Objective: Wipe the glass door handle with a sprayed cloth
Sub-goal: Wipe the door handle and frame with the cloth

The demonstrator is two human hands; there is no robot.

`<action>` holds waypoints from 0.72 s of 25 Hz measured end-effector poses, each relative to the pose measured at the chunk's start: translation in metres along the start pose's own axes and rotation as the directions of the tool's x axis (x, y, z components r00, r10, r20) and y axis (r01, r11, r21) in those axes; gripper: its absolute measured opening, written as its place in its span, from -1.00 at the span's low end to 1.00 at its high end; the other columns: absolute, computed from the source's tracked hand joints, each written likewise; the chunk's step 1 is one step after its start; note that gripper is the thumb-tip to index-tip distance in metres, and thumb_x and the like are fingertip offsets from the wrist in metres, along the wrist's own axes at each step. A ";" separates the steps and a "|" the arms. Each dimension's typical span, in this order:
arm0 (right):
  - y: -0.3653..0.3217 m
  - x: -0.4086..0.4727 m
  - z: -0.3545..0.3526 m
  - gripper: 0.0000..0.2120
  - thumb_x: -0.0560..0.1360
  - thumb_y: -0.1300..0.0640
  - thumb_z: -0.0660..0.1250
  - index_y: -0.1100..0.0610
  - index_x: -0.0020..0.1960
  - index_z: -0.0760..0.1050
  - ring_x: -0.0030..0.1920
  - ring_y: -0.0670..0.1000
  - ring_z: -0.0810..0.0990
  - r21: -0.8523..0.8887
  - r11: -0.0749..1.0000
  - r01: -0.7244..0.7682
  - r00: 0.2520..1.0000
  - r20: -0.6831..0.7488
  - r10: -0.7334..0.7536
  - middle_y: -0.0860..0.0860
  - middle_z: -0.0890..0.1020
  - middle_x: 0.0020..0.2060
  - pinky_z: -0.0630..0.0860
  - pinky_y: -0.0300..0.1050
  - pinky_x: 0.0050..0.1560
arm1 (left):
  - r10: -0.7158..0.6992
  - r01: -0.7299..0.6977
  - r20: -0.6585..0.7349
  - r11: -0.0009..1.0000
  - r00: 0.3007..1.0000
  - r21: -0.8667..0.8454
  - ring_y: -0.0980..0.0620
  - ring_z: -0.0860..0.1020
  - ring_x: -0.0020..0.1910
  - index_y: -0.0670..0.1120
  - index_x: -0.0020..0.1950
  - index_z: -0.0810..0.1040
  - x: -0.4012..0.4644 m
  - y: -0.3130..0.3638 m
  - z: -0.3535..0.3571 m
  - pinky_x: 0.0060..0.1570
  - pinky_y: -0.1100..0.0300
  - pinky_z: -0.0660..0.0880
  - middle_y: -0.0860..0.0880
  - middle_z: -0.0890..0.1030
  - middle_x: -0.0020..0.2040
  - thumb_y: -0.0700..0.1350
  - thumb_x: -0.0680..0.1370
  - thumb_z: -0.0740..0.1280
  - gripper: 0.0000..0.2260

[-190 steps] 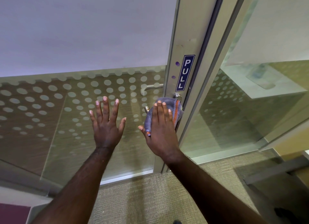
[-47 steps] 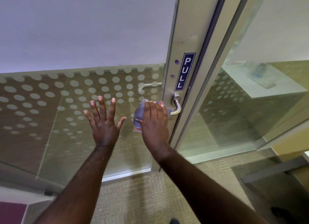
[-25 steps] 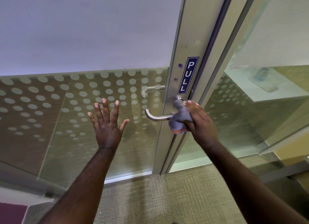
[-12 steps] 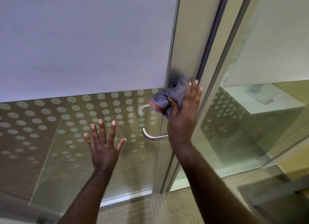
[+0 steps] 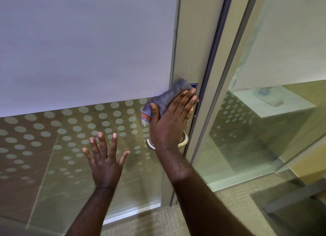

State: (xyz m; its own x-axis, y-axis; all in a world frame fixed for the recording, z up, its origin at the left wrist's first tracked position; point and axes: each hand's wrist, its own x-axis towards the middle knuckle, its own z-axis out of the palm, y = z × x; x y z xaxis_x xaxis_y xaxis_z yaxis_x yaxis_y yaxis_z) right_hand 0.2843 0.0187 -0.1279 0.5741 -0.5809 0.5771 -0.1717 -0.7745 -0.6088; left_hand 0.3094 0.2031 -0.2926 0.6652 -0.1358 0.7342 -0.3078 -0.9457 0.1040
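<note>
A: Nearest the cam, what's there?

B: Two bare forearms coming up from the bottom edge. Left hand (image 5: 105,162) sits low and to the left of the door handle (image 5: 183,142), fingers spread wide apart, palm facing the glass door (image 5: 74,63). Can't tell if it's touching the glass or just off it. Holds nothing.

A: And the right?

B: Right hand (image 5: 172,118) is just above the handle, laid flat w/ fingers together, thumb out to the left. It presses a grey cloth (image 5: 165,99) against the door frame (image 5: 191,47). Not a fist, more a flat palm pinning the cloth to the metal.

A: Cloth details?

B: Grey microfibre w/ an orange strip at its lower-left corner. Bunched, sticks out above and left of the fingers, overlapping the frame and a bit of the glass edge.

A: Handle itself?

B: Silver lever on the frame, mostly hidden behind the right wrist. Only its curved left end and a bit near the base show. Cloth is above it, not on it.

A: Anything by the cloth?

B: A blue sign (image 5: 194,86) above the handle, nearly all covered by cloth, just a corner peeking out. Can't read it.

A: Farther out?

B: Glass has a frosted upper part and dot pattern at handle height. Right of the handle, a fixed glass panel (image 5: 264,130).
</note>
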 end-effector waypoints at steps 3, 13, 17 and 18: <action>0.004 -0.003 0.003 -0.20 0.59 -0.29 -0.04 0.20 0.54 -0.31 0.56 0.13 -0.25 0.029 1.000 0.002 1.000 -0.002 -0.002 0.15 -0.19 0.57 0.00 0.18 0.54 | 0.000 0.000 -0.004 1.000 1.000 -0.008 -0.22 -0.12 0.59 0.06 0.62 -0.04 0.000 0.001 -0.001 0.50 -0.28 -0.16 -0.12 -0.17 0.63 0.28 0.50 0.20 -0.22; 0.002 -0.017 0.002 -0.06 0.52 -0.41 0.02 0.18 0.56 -0.31 0.56 0.12 -0.29 0.037 0.997 -0.063 0.997 0.044 0.061 0.11 -0.25 0.57 -0.03 0.25 0.53 | 0.008 -0.008 -0.009 1.000 1.000 -0.009 -0.19 -0.15 0.59 0.07 0.62 -0.06 0.002 0.003 -0.004 0.50 -0.29 -0.14 -0.09 -0.21 0.62 0.28 0.50 0.20 -0.21; -0.010 -0.009 0.001 -0.11 0.53 -0.38 -0.01 0.12 0.54 -0.37 0.56 0.15 -0.29 0.096 0.992 -0.087 0.996 0.006 0.087 0.07 -0.26 0.56 -0.01 0.25 0.52 | 0.011 -0.011 -0.008 1.000 1.000 -0.020 -0.18 -0.18 0.59 0.08 0.62 -0.08 0.002 0.003 -0.005 0.49 -0.30 -0.15 -0.08 -0.22 0.62 0.28 0.50 0.20 -0.21; -0.010 -0.008 0.001 -0.14 0.55 -0.36 -0.01 0.12 0.53 -0.37 0.56 0.16 -0.27 0.093 0.993 -0.074 0.997 -0.003 0.074 0.06 -0.26 0.56 0.01 0.26 0.52 | 0.012 -0.012 -0.006 1.000 1.000 -0.025 -0.17 -0.18 0.59 0.08 0.62 -0.08 0.001 0.002 -0.005 0.49 -0.30 -0.14 -0.08 -0.23 0.62 0.28 0.50 0.19 -0.21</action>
State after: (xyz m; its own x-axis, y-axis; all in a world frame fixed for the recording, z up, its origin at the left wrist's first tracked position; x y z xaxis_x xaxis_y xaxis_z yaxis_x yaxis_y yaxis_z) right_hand 0.2821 0.0314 -0.1264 0.5570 -0.6376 0.5322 -0.1381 -0.7030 -0.6977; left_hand 0.3063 0.2023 -0.2880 0.6577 -0.1451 0.7392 -0.3328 -0.9363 0.1123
